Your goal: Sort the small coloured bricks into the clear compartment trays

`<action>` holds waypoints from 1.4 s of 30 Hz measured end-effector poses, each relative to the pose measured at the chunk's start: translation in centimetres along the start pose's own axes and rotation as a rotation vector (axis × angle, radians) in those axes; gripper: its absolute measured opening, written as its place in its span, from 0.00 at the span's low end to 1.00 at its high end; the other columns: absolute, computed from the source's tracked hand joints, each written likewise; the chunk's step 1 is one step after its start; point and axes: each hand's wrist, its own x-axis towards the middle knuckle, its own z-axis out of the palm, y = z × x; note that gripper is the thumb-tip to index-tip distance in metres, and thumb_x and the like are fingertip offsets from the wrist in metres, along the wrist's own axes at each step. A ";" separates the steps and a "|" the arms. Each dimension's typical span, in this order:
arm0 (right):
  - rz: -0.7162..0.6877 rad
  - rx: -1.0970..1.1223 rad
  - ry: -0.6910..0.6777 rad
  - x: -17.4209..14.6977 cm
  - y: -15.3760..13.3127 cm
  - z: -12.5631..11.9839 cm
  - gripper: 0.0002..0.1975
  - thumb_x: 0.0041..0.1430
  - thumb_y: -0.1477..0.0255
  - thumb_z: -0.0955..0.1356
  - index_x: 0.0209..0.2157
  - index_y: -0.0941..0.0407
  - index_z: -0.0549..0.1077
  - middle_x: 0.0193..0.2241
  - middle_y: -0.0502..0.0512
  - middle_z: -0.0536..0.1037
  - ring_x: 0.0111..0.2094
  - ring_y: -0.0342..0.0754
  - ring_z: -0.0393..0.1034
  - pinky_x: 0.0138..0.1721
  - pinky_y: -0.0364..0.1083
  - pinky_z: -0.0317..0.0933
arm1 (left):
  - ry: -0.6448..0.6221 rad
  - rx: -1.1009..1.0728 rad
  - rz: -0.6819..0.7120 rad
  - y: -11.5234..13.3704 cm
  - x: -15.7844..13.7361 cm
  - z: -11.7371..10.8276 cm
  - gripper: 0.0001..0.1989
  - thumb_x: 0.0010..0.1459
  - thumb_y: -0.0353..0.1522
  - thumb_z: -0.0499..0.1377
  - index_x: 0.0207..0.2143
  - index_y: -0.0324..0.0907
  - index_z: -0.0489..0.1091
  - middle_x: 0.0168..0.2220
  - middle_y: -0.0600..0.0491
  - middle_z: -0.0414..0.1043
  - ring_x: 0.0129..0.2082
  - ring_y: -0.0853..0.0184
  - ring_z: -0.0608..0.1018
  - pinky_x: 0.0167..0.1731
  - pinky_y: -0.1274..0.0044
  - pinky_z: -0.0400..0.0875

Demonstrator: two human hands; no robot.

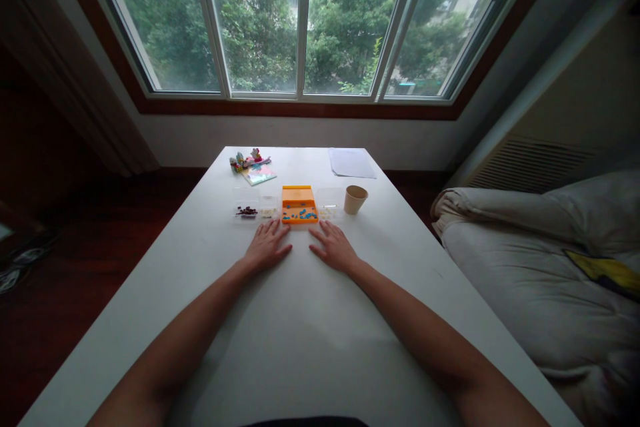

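My left hand (269,245) lies palm down on the white table with its fingers spread, holding nothing. Opposite it, my right hand (334,245) rests flat in the same way. Just beyond and between the fingertips stands an orange box (299,193) with its lid up and small blue pieces (307,214) inside. To its left is a clear container with dark brown pieces (247,211) and pale pieces (269,212). A clear container (329,197) with small whitish pieces sits to the right, near my right fingertips.
A brown paper cup (355,201) stands right of the containers. White sheets (351,163) lie at the table's far right. Colourful small figures (250,159) and a pastel card (260,175) are at the far left. A sofa (540,273) flanks the table (310,347) on the right.
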 end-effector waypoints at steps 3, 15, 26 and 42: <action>0.008 0.004 -0.006 0.1 0.1 0.1 0.30 0.67 0.52 0.61 0.65 0.48 0.63 0.70 0.61 0.54 0.70 0.61 0.46 0.67 0.59 0.45 | 0.011 0.004 -0.017 0.1 0.0 -0.1 0.34 0.64 0.53 0.50 0.68 0.53 0.55 0.72 0.47 0.46 0.71 0.51 0.49 0.68 0.56 0.42; 0.003 -0.001 -0.014 0.4 0.0 0.0 0.29 0.67 0.52 0.62 0.65 0.48 0.64 0.69 0.61 0.55 0.70 0.61 0.47 0.67 0.60 0.46 | 0.010 0.018 -0.037 -0.1 0.0 -0.3 0.34 0.63 0.54 0.50 0.68 0.56 0.56 0.73 0.47 0.44 0.71 0.49 0.49 0.67 0.54 0.42; 0.001 -0.008 -0.005 0.4 0.2 -0.1 0.29 0.67 0.54 0.63 0.65 0.49 0.64 0.69 0.61 0.55 0.69 0.60 0.49 0.67 0.59 0.46 | 0.004 0.007 -0.024 -0.5 0.0 -0.5 0.33 0.63 0.54 0.50 0.68 0.55 0.57 0.73 0.48 0.45 0.71 0.51 0.49 0.68 0.56 0.43; -0.037 0.017 -0.076 0.3 0.7 -0.9 0.34 0.65 0.49 0.62 0.67 0.48 0.60 0.71 0.59 0.49 0.71 0.60 0.44 0.68 0.60 0.41 | -0.008 0.012 -0.052 -0.1 0.0 -0.9 0.34 0.63 0.52 0.52 0.68 0.53 0.55 0.73 0.48 0.43 0.72 0.52 0.48 0.68 0.58 0.41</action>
